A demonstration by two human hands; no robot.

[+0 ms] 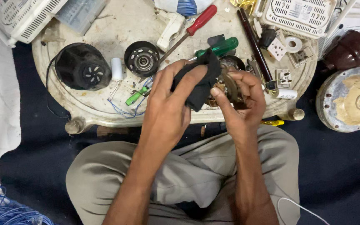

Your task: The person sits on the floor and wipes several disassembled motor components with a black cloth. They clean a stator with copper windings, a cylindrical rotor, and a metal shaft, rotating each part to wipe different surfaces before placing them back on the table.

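Note:
My left hand (169,104) grips a black cloth (201,85) and presses it against a round metal motor part (228,85). My right hand (240,102) cups that motor part from the right and below, over the near edge of a low cream table (105,112). The part shows copper-coloured windings and is mostly hidden by fingers and cloth. Both hands are above my lap.
On the table lie a black motor housing (82,66), a round black end cap (141,59), a white capacitor (117,68), red-handled (196,23) and green-handled (219,46) screwdrivers, green pliers (136,96) and white sockets (284,77). A rusty round disc (348,100) sits on the floor at right.

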